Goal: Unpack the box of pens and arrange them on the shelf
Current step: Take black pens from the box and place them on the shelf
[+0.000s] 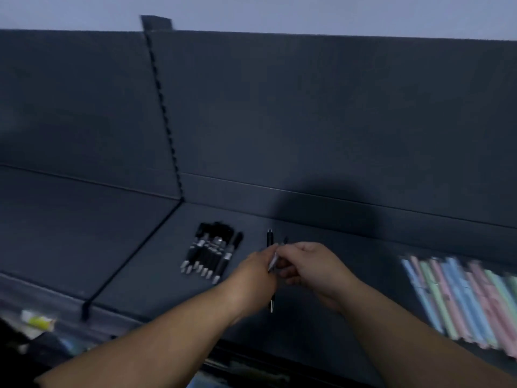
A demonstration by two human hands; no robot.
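Observation:
Several black pens (212, 252) with silver tips lie side by side on the dark shelf (156, 278). To their right, my left hand (256, 271) and my right hand (313, 268) meet over the shelf. Both pinch black pens (270, 240) held together; one pen's top sticks up above my fingers and a lower end (271, 303) shows under my left hand. A silver tip shows between my fingers. How many pens I hold is hidden by my hands.
A row of pastel pens (464, 298) in blue, green and pink lies at the shelf's right end. A slotted upright (165, 113) and a shelf divider (123, 270) stand to the left. A yellow-white item (37, 320) sits at the lower left, blurred.

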